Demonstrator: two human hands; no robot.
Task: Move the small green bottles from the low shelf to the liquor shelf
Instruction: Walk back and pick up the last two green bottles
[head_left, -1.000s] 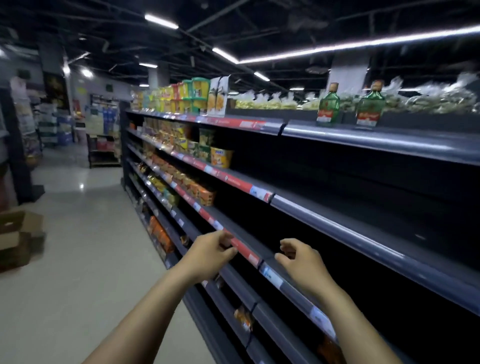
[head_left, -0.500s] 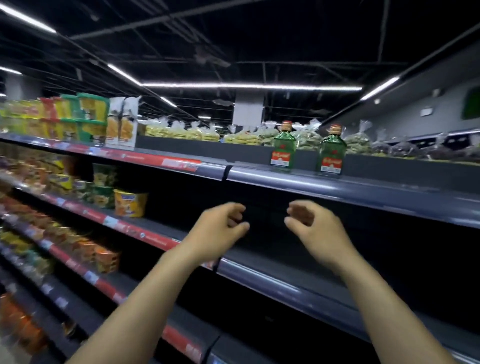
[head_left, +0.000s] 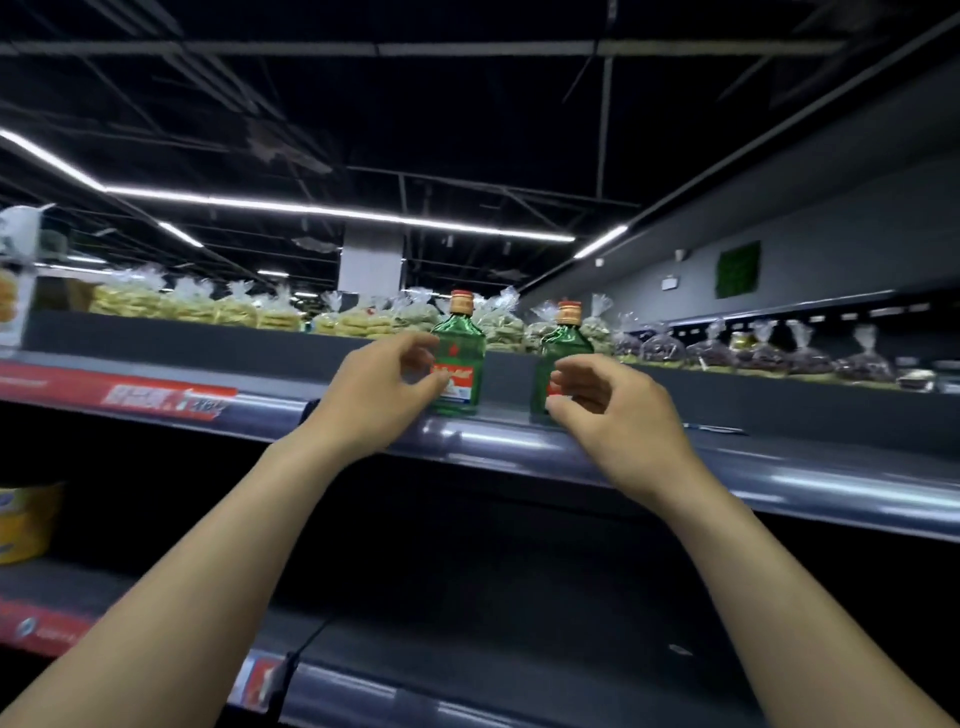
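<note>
Two small green bottles with orange caps and red labels stand upright on the top shelf (head_left: 779, 467). The left bottle (head_left: 462, 353) sits just right of my left hand (head_left: 379, 400), whose curled fingers reach its side; contact is unclear. The right bottle (head_left: 563, 338) is partly hidden behind my right hand (head_left: 618, 415), whose fingers are apart and curled in front of its lower body. Neither hand clearly holds anything.
Clear bags of snacks (head_left: 208, 306) line the raised ledge behind the bottles. A red price strip (head_left: 130, 397) runs along the shelf edge at left. A yellow tub (head_left: 23, 519) stands on the darker shelf below, at far left. The shelves below my arms are dark.
Both hands have risen from mid-shelf height up to the top shelf and now sit right at the two green bottles. The view has tilted upward.
</note>
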